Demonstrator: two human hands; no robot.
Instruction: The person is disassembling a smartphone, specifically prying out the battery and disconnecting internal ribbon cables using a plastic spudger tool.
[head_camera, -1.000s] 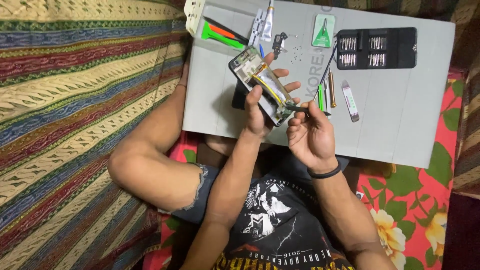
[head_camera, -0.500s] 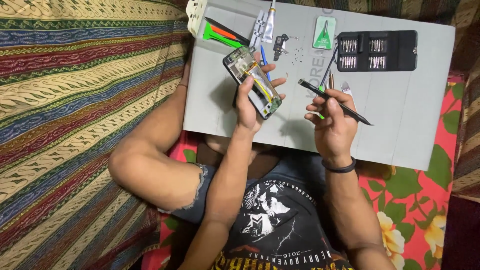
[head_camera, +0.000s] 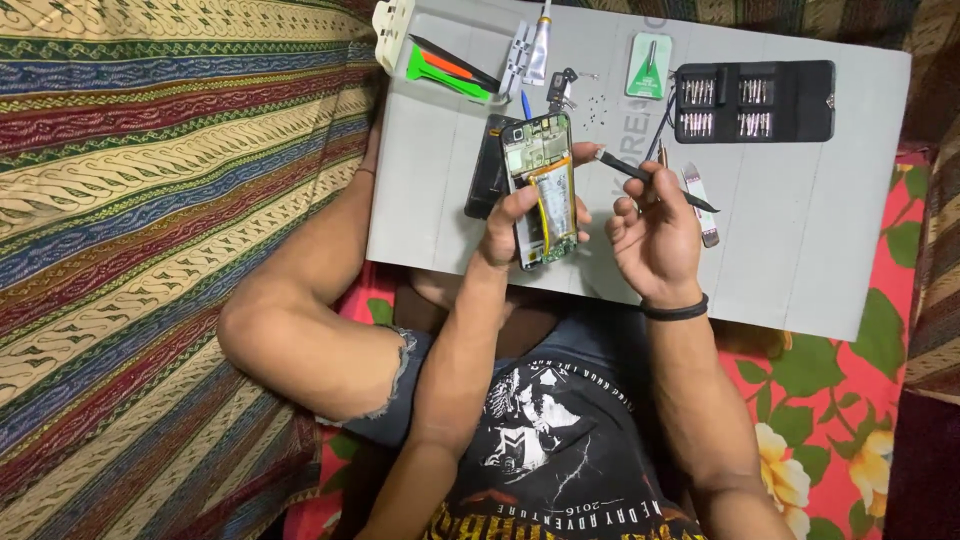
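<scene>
Head view looks down on a grey work board (head_camera: 800, 250) laid across the person's lap. Left hand (head_camera: 510, 225) is wrapped around an opened smartphone (head_camera: 541, 190), thumb on its left edge and fingertips curling over the right edge, so the phone stands lifted off the board with its bare circuit board, battery and a yellow flex cable facing up. Right hand (head_camera: 655, 240) sits just to the right of the phone, fingers pinched shut on a slim black tool (head_camera: 650, 178), seemingly tweezers, whose tip points left and ends near the phone's upper right corner; whether it touches is unclear. Beneath the phone a dark back cover (head_camera: 487, 170) lies flat on the board. Farther up, an open black bit case (head_camera: 755, 100) holds rows of small metal driver bits. Near it lie a green packet (head_camera: 648, 65), green and orange pry picks (head_camera: 445, 70), and tiny loose screws (head_camera: 597, 108).
</scene>
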